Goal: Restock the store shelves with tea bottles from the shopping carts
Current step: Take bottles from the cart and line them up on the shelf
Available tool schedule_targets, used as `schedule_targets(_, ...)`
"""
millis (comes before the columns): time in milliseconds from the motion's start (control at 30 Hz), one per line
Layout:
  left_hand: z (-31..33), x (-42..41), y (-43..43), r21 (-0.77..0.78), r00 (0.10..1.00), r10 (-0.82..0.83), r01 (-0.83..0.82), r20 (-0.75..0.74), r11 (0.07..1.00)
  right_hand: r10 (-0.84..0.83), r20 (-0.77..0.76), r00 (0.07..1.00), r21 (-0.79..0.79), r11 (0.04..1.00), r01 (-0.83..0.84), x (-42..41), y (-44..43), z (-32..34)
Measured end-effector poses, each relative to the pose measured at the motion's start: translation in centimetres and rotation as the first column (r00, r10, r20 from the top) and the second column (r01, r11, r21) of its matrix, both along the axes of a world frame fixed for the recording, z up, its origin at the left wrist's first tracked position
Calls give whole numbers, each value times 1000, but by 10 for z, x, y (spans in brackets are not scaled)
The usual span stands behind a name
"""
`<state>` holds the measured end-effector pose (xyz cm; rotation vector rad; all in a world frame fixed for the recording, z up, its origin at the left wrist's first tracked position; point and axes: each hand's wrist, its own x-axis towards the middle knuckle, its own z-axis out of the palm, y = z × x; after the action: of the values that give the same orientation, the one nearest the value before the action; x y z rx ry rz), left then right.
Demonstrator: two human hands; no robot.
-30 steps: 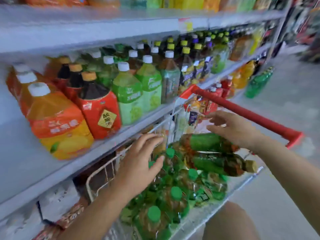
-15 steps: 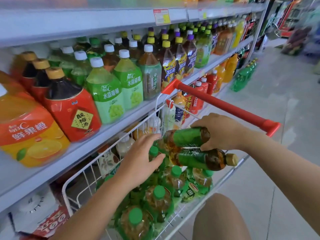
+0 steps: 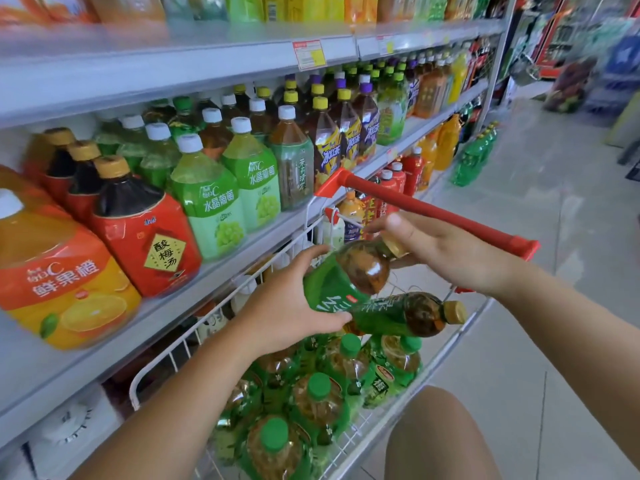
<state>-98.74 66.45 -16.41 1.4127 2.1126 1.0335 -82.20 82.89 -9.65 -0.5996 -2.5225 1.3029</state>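
Observation:
A green-labelled tea bottle (image 3: 346, 278) with a gold cap is held above the cart, tilted with its neck up to the right. My left hand (image 3: 287, 306) grips its lower body and my right hand (image 3: 446, 251) holds its cap end. Just beneath it a second tea bottle (image 3: 405, 315) lies on its side on top of the load. The white wire cart (image 3: 166, 367) holds several more tea bottles with green caps (image 3: 311, 400). The middle shelf (image 3: 221, 271) to the left carries rows of large drink bottles.
The cart's red handle (image 3: 433, 213) runs just behind my right hand. Large orange (image 3: 52, 271), red (image 3: 142, 233) and green (image 3: 211, 206) juice bottles fill the shelf front. Tiled aisle floor (image 3: 554, 237) lies to the right. My knee (image 3: 440, 438) shows under the cart.
Both hands closed on the upper tea bottle and lifted it off the pile, tipping its neck upward. The view moved closer to the shelf.

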Motion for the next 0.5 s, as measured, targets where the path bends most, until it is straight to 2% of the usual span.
schedule_targets(67, -2, -1, -6, 9, 994, 28, -29, 108, 1000, -70, 55, 996, 64, 996, 67, 19, 5, -6)
schedule_targets(133, -4, -5, -11, 9, 985, 55, -57, 165, 998, -74, 343, 936, 285, 958, -28, 36, 8, -14)
schedule_targets(167, -6, -7, -13, 12, 981, 63, -67, 185, 998, -110, 510, 853, 410, 903, -128, 41, 8, -21)
schedule_targets(200, -7, -8, -14, 15, 977, 71, -76, 200, 997, -165, 608, 777, 527, 815, -239, 43, 8, -31)
schedule_targets(233, -9, -8, -15, 17, 975, 76, -81, 210, 997, -223, 638, 737, 624, 710, -326, 42, 8, -42)
schedule_targets(267, -10, -8, -16, 15, 972, 82, -88, 218, 996, -265, 618, 740, 697, 621, -359, 40, 7, -50)
schedule_targets(300, -11, -7, -17, 17, 970, 86, -92, 227, 996, -288, 595, 750, 729, 587, -353, 37, 7, -55)
schedule_targets(333, -12, -7, -19, 20, 967, 89, -96, 238, 995, -290, 567, 771, 738, 594, -319, 36, 9, -55)
schedule_targets(400, -14, -7, -23, 28, 958, 92, -103, 272, 994, -241, 513, 824, 695, 680, -234, 35, 13, -52)
schedule_targets(500, -12, -10, -29, 49, 939, 80, -102, 334, 994, -55, 336, 940, 493, 861, -125, 33, 11, -37)
